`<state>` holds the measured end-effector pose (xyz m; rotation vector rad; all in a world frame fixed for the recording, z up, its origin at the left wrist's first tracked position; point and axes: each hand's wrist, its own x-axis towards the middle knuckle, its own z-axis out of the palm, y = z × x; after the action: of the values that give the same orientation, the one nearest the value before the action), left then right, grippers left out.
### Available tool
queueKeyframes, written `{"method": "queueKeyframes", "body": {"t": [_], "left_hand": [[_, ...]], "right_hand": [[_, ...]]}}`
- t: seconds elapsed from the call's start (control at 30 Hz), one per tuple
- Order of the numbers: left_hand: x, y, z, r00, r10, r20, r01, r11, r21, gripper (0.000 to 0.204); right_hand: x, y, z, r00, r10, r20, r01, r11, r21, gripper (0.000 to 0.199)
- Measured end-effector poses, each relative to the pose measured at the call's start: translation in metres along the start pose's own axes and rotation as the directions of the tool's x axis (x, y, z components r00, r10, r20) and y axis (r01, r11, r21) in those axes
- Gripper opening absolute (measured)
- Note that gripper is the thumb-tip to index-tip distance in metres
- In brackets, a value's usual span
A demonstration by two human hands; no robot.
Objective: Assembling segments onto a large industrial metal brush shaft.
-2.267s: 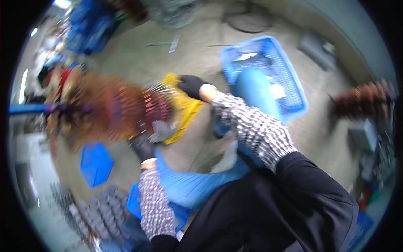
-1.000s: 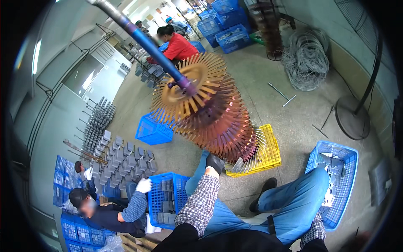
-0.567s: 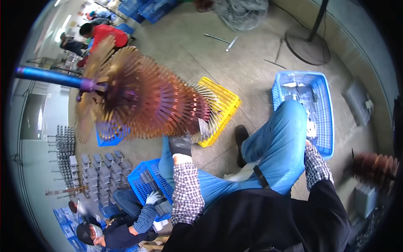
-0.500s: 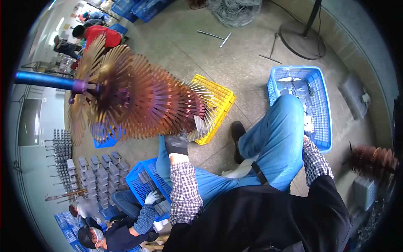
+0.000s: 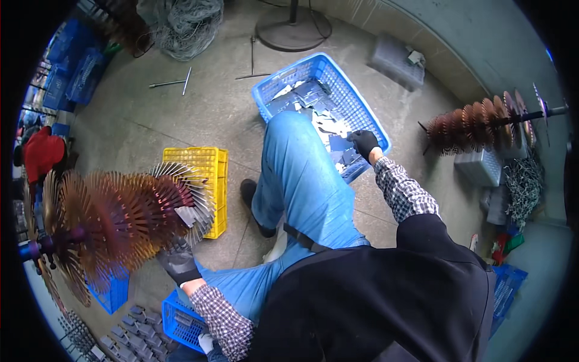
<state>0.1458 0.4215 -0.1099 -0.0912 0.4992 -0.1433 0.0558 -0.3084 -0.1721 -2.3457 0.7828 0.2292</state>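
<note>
A tall rack of coppery, purple-tinted spoked discs [image 5: 114, 211] stretches across the left side on a blue-purple rod. My left hand [image 5: 178, 260], in a dark glove, is at the rack's lower edge near its silvery end. Its fingers are partly hidden against the spokes, so their grip cannot be made out. A small light-grey plate [image 5: 186, 216] sits among the end spokes above that hand. My right hand [image 5: 364, 143], in a black glove, reaches into a blue basket [image 5: 362, 111], its fingers closed at the edge of a dark flat plate [image 5: 339, 143]. Other dark and white flat pieces lie around it.
A yellow crate [image 5: 221, 193] stands behind the rack's end. Another disc rack [image 5: 482, 123] is at right, beside a grey crate [image 5: 478, 168]. T-shaped tools [image 5: 175, 82] and a stand's round base [image 5: 294, 30] are on the floor. A co-worker's gloved hand [image 5: 206, 343] is by a blue basket [image 5: 175, 323].
The view has swung right, so the rack sits lower and further left. My right hand, hidden behind my knee before, now shows in the basket. My left hand stays by the rack.
</note>
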Motion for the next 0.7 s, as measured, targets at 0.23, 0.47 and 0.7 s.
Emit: {"method": "queueKeyframes", "body": {"t": [0.23, 0.47, 0.7], "left_hand": [[-0.071, -0.044, -0.037, 0.993, 0.057, 0.108, -0.118, 0.668, 0.735, 0.063], [-0.069, -0.224, 0.055, 0.997, -0.079, -0.007, 0.029, 0.286, 0.958, 0.041], [-0.063, -0.199, 0.019, 0.975, 0.171, 0.142, -0.193, 0.336, 0.922, 0.034]], "right_hand": [[-0.046, -0.074, -0.074, 0.945, 0.322, 0.060, -0.228, 0.516, 0.826, 0.018], [-0.116, -0.255, -0.061, 0.953, -0.270, 0.141, 0.070, 0.645, 0.761, 0.023], [-0.181, -0.322, 0.061, 0.778, -0.434, 0.455, -0.063, 0.667, 0.743, 0.023]]}}
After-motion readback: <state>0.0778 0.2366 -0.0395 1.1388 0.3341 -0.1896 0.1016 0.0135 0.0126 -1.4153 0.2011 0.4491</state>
